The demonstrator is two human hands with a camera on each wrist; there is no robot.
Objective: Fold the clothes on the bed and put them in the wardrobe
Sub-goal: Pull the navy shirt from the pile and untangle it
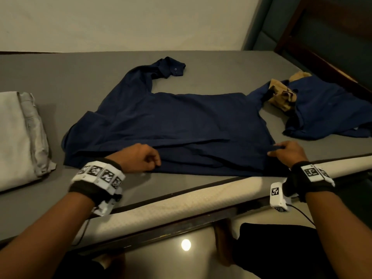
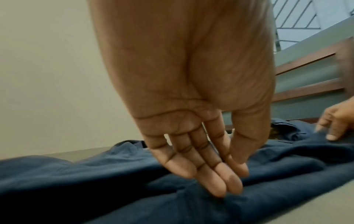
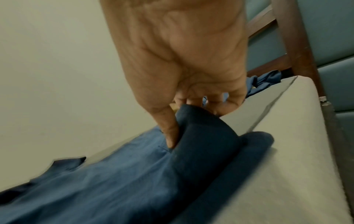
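Shirt [image 1: 171, 125], navy, long-sleeved, is spread across the grey bed [image 1: 60, 81], hem toward the near edge, one sleeve bent up toward the wall, cuff buttons showing. Near hem is doubled over on itself in a loose band, so the step in hand is judged to be the first fold or a straightening of the hem before it.

For a clean fold, both hem corners should be lifted together and carried level, so that the crease runs parallel to the mattress edge; the bent sleeve is best laid in across the body first. Slack between the two grips should be drawn out sideways before anything is laid down, since ripples are visible in the band in the left wrist view.

Left hand [image 1: 138, 158] is set on the hem left of centre. In the left wrist view its fingers [image 2: 220, 188] are seen nearly straight and held together, tips pressed onto the cloth, thumb alongside; nothing is gripped. Right hand [image 1: 285, 153] is at the right hem corner, with a fold of the cloth pinched between thumb and curled fingers [image 3: 170, 131]. Both wrists are held low, over the mattress edge.

Second blue garment [image 1: 326, 109] lies crumpled to the right, with a tan garment [image 1: 281, 95] on it. Folded grey cloth [image 1: 18, 137] is placed at the left. Wardrobe is not in view.
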